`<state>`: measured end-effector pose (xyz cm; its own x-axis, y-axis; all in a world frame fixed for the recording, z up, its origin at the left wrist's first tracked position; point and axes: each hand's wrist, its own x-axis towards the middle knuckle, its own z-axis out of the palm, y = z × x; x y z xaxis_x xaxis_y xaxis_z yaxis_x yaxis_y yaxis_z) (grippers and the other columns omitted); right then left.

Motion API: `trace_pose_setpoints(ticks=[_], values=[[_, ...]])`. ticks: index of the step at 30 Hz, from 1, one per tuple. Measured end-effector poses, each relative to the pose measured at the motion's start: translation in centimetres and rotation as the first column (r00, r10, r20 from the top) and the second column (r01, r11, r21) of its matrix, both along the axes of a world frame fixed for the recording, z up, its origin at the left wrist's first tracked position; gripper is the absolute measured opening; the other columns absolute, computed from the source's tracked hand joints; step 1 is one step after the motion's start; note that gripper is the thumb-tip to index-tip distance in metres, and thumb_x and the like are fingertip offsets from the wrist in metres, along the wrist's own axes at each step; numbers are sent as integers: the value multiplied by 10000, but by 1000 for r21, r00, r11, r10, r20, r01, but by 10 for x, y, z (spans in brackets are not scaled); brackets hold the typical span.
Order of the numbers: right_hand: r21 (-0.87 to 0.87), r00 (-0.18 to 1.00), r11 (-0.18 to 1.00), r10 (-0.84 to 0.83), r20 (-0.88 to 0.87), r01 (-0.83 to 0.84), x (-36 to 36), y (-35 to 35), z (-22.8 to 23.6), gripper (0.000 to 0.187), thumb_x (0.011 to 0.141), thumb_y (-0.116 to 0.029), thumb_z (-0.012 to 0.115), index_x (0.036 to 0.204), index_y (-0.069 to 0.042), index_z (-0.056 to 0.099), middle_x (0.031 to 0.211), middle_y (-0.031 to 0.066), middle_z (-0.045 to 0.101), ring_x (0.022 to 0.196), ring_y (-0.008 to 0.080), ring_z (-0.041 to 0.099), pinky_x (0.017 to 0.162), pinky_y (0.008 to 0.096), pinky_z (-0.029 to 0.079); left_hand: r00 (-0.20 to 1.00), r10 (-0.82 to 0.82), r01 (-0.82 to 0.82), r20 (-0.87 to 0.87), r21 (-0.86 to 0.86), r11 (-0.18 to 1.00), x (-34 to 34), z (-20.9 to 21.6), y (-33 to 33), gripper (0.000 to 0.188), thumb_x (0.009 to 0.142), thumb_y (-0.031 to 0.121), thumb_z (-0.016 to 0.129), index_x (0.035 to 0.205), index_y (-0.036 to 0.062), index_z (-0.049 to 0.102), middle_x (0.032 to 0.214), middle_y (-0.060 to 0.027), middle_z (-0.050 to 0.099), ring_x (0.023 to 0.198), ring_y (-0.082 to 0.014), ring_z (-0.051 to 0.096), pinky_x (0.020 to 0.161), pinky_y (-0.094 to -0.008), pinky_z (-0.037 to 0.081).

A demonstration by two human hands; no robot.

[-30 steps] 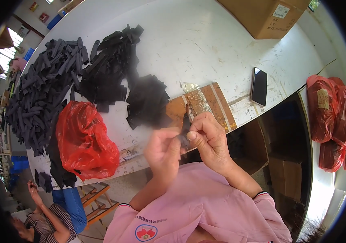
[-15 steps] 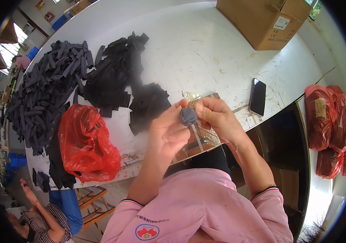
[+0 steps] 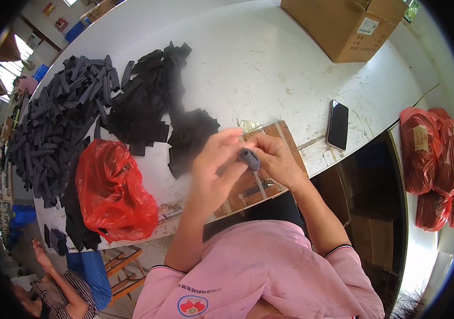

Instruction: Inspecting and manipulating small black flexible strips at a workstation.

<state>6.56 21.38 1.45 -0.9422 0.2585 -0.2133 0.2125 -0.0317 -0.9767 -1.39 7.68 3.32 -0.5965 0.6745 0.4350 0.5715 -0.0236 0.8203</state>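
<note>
Over the table's front edge, both my hands hold one small dark grey fabric tube (image 3: 249, 159), its open end showing a fold. My left hand (image 3: 213, 167) is curled, with its thumb against the near side of the tube. My right hand (image 3: 274, 159) pinches it from the other side; some fingertips are hidden behind it. Beneath lies a brown board (image 3: 286, 139) with tape strips. To the left are loose black fabric pieces (image 3: 192, 135), a larger heap of black pieces (image 3: 144, 101) and a big pile of dark grey fabric tubes (image 3: 51, 122).
A red plastic bag (image 3: 115, 186) rests at the front left of the white table (image 3: 248, 69). On the right lies a phone (image 3: 338, 125); a cardboard box (image 3: 338, 29) stands far right. Red bags (image 3: 423, 154) hang beyond. Another person (image 3: 65, 290) is at lower left.
The grey tube has turned from a rounded, bunched shape to showing its open end. My left thumb has come in against it, and my right hand has shifted slightly left and down.
</note>
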Motion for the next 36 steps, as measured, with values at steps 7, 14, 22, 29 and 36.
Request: trace_pose_setpoints(ticks=[7,14,22,29,36], values=[[921,922,328,246,-299,211,5,-12,45,282,704,-310,629,697,-47,530,657,88,518,611,241,533,485,333,417,761,-329,-77,559,582,809,5,-10,0,138,754,-67,495,867,-66,574,904,-151,599,871,-193,557,774,-284,433],[819,931,539,158,-329,198,6,-9,-5,252,751,-269,596,650,-50,522,618,75,513,557,250,529,454,337,406,603,-360,-59,712,490,870,10,-19,12,125,750,-36,574,875,-48,576,875,-122,594,928,-198,530,746,-301,452],[611,883,743,58,-465,273,12,-16,-50,253,814,-291,527,732,-53,545,653,99,527,579,292,538,464,362,418,902,-206,260,380,-96,961,3,-11,23,51,690,5,654,717,14,612,765,-63,578,820,-150,544,700,-266,430],[707,926,693,161,-342,140,12,-5,-24,195,778,-255,562,808,-62,568,694,99,549,618,292,548,508,368,433,720,-412,207,558,394,896,9,1,11,165,799,31,568,948,-39,557,863,-152,596,793,-167,577,728,-284,481],[604,903,783,142,-406,148,12,-7,-28,177,778,-224,574,771,-49,549,619,97,519,581,294,526,509,369,419,853,-346,260,390,257,931,6,2,7,149,786,-46,518,924,-41,573,815,-86,600,749,-115,561,669,-229,450]])
